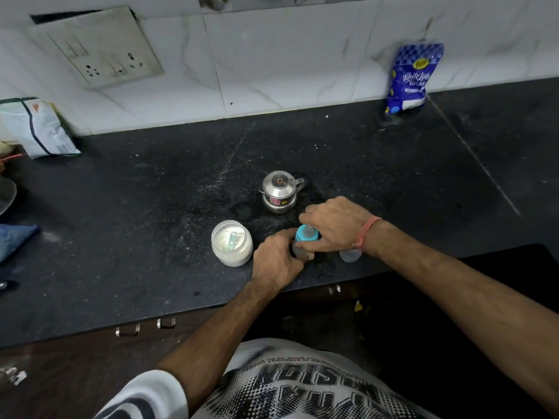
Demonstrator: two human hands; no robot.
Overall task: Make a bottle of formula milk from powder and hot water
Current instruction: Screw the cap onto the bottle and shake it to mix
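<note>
- The left hand (276, 261) is wrapped around the body of the baby bottle (302, 247), which stands on the black tabletop (151, 207).
- The right hand (335, 225) pinches the bottle's blue collar (306, 235) from above.
- Left of the bottle stands an open jar (232, 243) of white powder with a scoop (233, 241) inside.
- Behind the bottle sits a steel kettle (279, 192).
- Just right of the bottle, a clear cap (351, 255) lies under the right wrist.

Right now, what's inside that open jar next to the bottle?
The open jar holds white powder, with a clear scoop lying on top of it. How deep the powder goes under the scoop cannot be told.
</note>
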